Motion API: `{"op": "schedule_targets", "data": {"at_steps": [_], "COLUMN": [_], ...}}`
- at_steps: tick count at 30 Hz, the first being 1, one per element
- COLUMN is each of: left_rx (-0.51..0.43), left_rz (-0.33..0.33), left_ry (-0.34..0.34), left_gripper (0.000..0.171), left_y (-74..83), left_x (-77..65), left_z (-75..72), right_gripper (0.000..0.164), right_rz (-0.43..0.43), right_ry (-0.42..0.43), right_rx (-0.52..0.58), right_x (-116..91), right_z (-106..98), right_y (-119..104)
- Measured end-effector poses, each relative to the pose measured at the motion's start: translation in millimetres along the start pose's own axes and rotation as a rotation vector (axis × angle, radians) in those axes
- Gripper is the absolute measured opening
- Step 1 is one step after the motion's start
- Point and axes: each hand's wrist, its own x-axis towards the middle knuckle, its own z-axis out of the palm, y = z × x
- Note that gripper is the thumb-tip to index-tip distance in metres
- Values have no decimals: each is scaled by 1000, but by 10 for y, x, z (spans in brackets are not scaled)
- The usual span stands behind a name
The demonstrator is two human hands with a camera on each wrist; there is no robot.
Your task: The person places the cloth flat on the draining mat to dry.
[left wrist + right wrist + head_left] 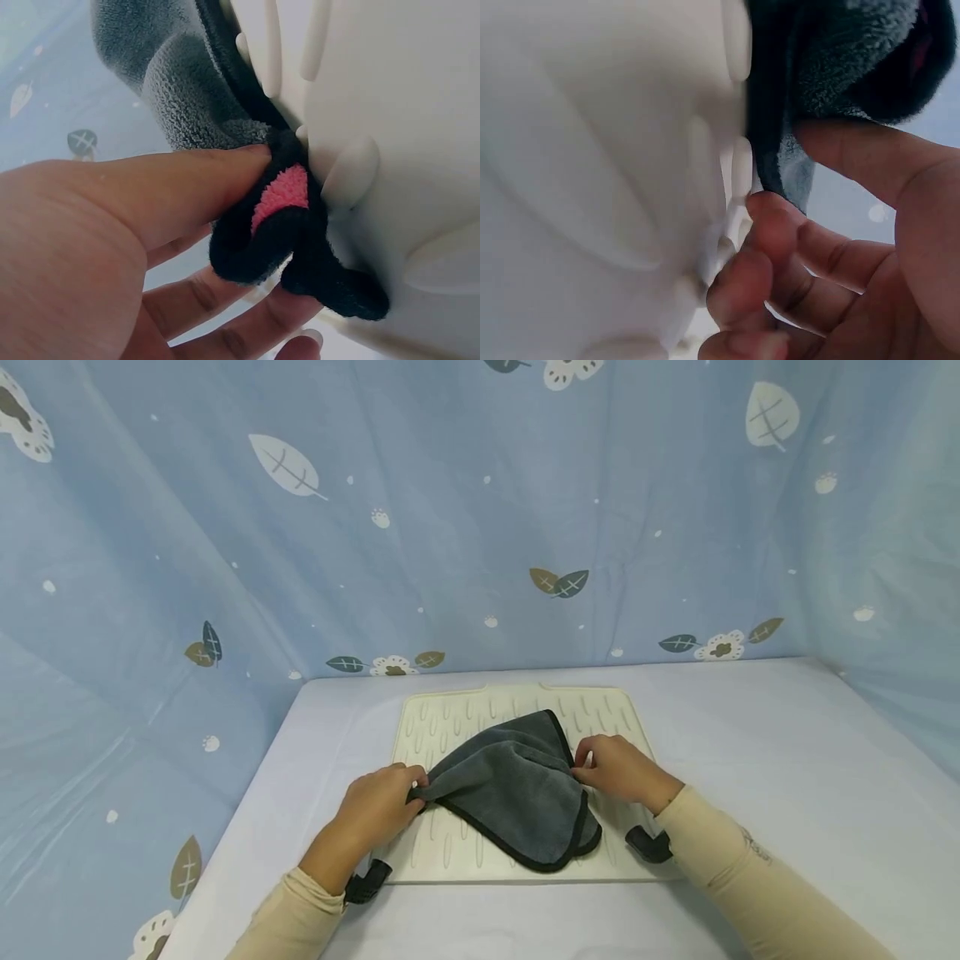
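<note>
A dark grey cloth with black edging lies bunched on a cream ridged mat. My left hand pinches its left corner between thumb and fingers. In the left wrist view that corner of the cloth is gathered, and a patch of pink underside shows inside the black edging. On the right side, my right hand pinches the cloth's edge. The right wrist view shows thumb and forefinger on either side of the cloth, low against the mat, with the other fingers curled.
The mat lies on a table covered in white cloth. Behind and to the left hangs a blue curtain with leaf and flower prints. Black wrist mounts sit under both wrists, near the mat's front corners.
</note>
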Motion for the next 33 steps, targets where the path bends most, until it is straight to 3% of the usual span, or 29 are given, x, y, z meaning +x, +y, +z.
{"op": "schedule_targets", "data": {"at_steps": [6, 12, 19, 29, 33], "left_rx": [-17, -13, 3, 22, 35], "left_rz": [-3, 1, 14, 31, 44], "left_ry": [-5, 10, 31, 48, 62], "left_gripper": [21, 20, 19, 17, 17], "left_y": [37, 34, 13, 22, 39], "left_x": [-25, -19, -34, -42, -31], "left_z": [12, 0, -1, -1, -4], "right_gripper": [15, 13, 17, 8, 7], "right_rz": [57, 27, -7, 5, 4], "right_ry": [-25, -8, 67, 226, 272], "right_rx": [-24, -35, -35, -129, -146], "right_x": [3, 34, 20, 52, 86], "right_z": [44, 90, 58, -270, -315], "right_y": [-41, -76, -65, 47, 69]}}
